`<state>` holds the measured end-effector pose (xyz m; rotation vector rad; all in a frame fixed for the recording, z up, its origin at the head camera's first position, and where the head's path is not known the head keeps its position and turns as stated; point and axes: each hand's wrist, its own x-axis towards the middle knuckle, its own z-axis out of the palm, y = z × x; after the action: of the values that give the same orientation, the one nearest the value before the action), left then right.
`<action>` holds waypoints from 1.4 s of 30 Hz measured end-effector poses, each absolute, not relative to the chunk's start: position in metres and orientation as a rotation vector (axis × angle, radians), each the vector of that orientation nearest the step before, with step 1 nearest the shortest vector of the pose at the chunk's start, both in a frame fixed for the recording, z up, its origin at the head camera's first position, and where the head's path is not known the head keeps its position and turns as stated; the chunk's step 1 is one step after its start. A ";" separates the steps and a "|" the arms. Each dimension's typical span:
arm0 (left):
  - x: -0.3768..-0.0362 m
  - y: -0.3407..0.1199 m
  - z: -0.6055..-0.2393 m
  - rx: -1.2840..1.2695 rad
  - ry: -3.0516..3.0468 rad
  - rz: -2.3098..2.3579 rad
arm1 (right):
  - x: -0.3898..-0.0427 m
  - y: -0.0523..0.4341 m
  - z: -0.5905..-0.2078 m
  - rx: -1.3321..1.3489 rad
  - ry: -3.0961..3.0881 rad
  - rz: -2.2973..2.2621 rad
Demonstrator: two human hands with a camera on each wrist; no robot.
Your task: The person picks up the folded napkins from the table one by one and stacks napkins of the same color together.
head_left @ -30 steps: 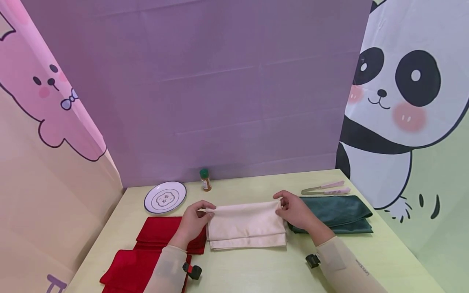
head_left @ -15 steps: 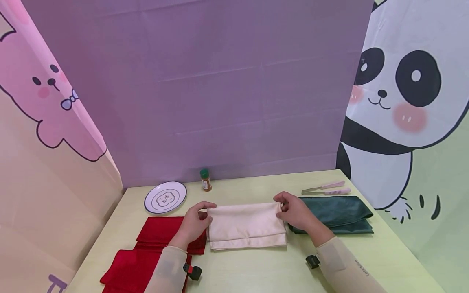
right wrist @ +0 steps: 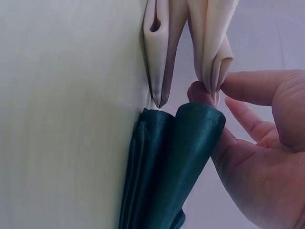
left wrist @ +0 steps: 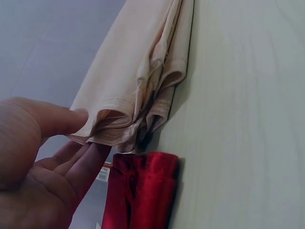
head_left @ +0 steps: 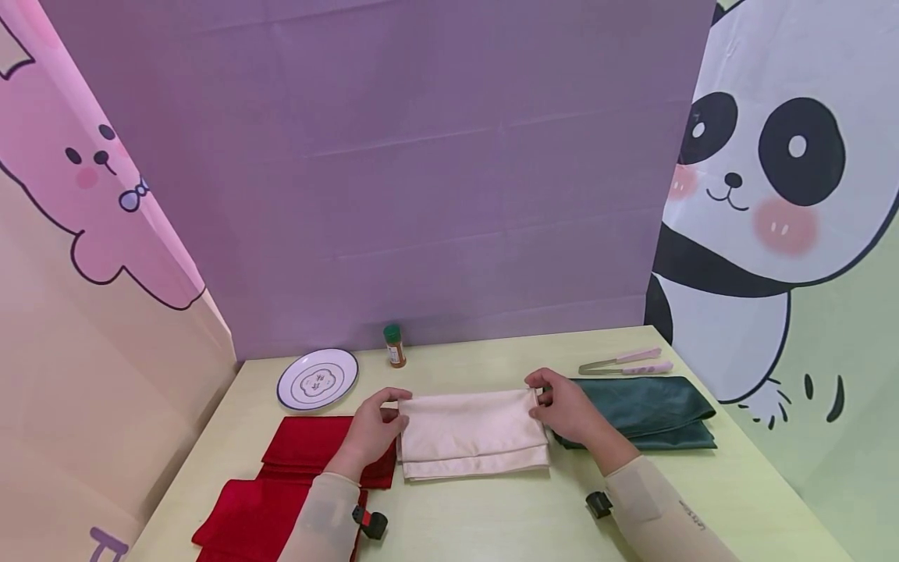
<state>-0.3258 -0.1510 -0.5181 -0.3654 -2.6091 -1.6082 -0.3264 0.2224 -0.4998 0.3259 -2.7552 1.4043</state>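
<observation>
A folded cream cloth (head_left: 472, 434) lies in the middle of the pale green table (head_left: 492, 515). My left hand (head_left: 375, 429) pinches its far left corner, thumb on top and fingers underneath, as the left wrist view shows on the cream cloth (left wrist: 138, 90). My right hand (head_left: 565, 410) pinches the far right corner; in the right wrist view thumb and fingers squeeze the cream cloth (right wrist: 214, 47) layers. Folded red cloths (head_left: 295, 476) lie under my left forearm. A folded dark green cloth (head_left: 646, 410) lies under my right hand.
A white plate (head_left: 317, 378) and a small spice bottle (head_left: 394, 346) with a green cap stand at the back left. Pink-handled tongs (head_left: 625, 361) lie at the back right, behind the green cloth. Printed backdrops close in the table on three sides.
Both hands have drawn the cloth's far edge slightly toward me and lower; otherwise little has moved.
</observation>
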 end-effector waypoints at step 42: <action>-0.314 -0.145 -0.510 -0.682 -2.930 -1.192 | -0.316 0.212 -0.499 0.710 -2.907 0.953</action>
<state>-0.3139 -0.1454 -0.5101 -0.6821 -2.9305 -1.1921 -0.3161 0.2124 -0.4989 0.7101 -2.9074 0.9529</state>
